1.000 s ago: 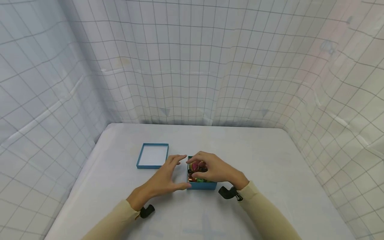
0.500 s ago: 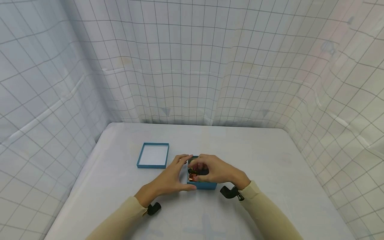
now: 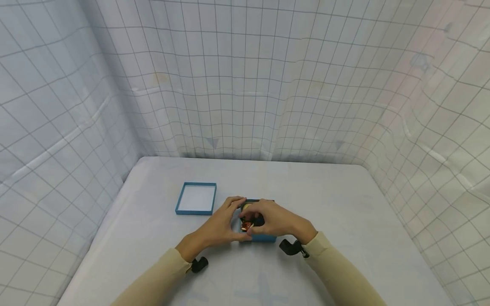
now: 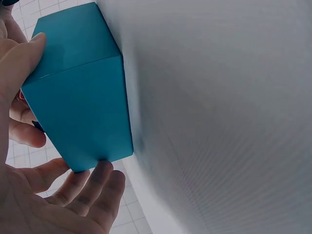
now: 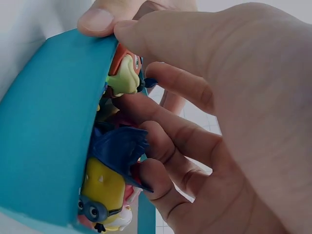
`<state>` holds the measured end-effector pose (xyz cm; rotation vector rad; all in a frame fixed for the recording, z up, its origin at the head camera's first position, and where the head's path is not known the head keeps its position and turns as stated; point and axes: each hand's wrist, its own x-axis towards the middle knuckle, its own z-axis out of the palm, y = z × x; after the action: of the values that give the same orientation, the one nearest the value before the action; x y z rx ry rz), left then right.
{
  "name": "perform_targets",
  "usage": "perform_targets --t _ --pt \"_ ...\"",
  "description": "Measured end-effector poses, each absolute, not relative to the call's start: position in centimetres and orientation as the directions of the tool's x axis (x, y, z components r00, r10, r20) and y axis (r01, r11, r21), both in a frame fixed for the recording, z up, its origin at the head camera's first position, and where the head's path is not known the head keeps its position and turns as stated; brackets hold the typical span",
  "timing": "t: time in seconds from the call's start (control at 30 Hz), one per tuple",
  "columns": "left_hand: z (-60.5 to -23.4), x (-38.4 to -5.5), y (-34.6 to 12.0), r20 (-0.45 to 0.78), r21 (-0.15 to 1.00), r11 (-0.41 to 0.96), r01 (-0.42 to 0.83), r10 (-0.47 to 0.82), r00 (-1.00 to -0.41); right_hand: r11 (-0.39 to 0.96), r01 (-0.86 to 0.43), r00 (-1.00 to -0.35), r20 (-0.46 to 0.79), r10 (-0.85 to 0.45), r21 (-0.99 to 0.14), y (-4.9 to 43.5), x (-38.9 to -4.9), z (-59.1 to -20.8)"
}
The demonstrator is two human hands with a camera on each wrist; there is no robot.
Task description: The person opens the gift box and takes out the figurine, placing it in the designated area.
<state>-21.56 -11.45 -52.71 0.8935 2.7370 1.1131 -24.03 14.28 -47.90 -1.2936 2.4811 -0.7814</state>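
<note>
Blue box (image 3: 264, 238): one, on tabletop (image 3: 325, 199)
Lid (image 3: 197, 199): one, left of box
Figures (image 5: 103, 187): at least two, inside
Left hand (image 3: 219, 226): grip pinching box
Right hand (image 3: 277, 219): at figures; pinching, cannot tell
Change: left hand shifted right

From well above, the head view looks forward and down at the blue box (image 3: 264, 238), which both wrist views share close up from left and right.

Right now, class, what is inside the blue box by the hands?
Small toy figures, including a yellow one with goggles, and a dark blue cape-like piece. The right hand and box walls cover whatever lies deeper.
</note>
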Motion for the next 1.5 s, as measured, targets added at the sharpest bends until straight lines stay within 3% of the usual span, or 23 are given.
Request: perform_targets --t 0.9,1.2,1.5 --pt "-53.17 -21.79 -11.03 0.185 0.654 0.572 0.495 0.514 -0.838 0.468 -0.686 -0.587 0.042 -0.809 -0.558 14.46 -24.14 -48.17" --pt "-53.29 -21.63 -11.09 0.148 0.666 0.583 0.465 0.509 -0.848 0.442 -0.721 -0.553 0.059 -0.831 -0.534 14.8 -24.08 -48.41" --pt "-53.23 -21.59 -11.19 0.138 0.684 0.578 0.445 0.497 -0.857 0.448 -0.667 -0.58 0.037 -0.814 -0.596 15.09 -23.99 -48.24"
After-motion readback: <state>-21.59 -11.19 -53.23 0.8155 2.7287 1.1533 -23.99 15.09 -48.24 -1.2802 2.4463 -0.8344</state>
